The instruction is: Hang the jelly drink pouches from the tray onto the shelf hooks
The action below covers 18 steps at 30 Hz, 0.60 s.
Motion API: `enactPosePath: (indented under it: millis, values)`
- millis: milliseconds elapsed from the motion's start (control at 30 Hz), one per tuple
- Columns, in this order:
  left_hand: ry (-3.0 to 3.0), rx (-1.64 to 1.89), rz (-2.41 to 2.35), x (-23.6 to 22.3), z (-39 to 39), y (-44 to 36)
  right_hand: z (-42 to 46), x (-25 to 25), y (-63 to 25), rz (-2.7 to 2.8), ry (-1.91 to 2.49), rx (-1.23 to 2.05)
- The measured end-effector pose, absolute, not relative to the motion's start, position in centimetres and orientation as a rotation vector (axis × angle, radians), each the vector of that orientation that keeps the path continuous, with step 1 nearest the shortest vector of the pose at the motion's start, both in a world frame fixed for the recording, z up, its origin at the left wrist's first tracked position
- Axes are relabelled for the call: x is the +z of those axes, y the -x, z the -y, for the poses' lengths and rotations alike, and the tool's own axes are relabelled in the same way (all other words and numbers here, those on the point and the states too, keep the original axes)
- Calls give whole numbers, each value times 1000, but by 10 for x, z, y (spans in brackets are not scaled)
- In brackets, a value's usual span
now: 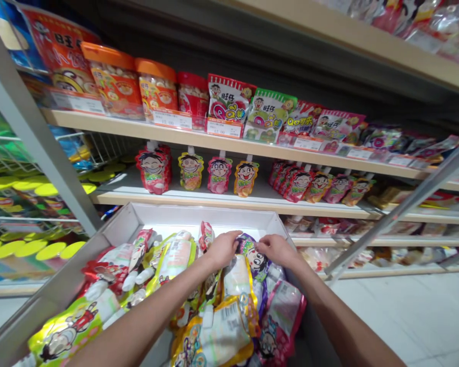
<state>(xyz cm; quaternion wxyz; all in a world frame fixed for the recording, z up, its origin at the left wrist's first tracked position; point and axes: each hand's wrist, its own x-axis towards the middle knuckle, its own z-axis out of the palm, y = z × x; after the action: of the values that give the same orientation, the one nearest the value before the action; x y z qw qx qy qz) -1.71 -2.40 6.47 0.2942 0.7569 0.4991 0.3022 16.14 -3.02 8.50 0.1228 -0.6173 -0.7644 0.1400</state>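
Note:
Both my hands reach into a grey open box [126, 224] full of cartoon-face snack pouches. My left hand [222, 248] and my right hand [277, 250] each pinch the top edge of one purple pouch [254, 257] with a cartoon face, held upright above the pile. Under it lie a yellow pouch [214, 331], a pink pouch [283, 316] and a green-yellow pouch [172, 260]. More red and green pouches fill the box's left side.
Behind the box, wooden shelves [229, 201] carry hanging cartoon pouches [219, 174], and the shelf above bears orange-lidded jars [117, 86] and candy bags [268, 114]. Grey metal rails [30, 132] slant at left and right. White floor tiles [416, 316] lie lower right.

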Motion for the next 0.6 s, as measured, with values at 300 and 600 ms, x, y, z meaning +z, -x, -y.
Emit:
enactPosePath:
  millis: [300,600]
  values:
    - [-2167,733,-1311,60,25,15,30,86,-156,2292,1961,263]
    - [-2251,818,-1133,71,10,2,31,128,-135,2432,1882,1]
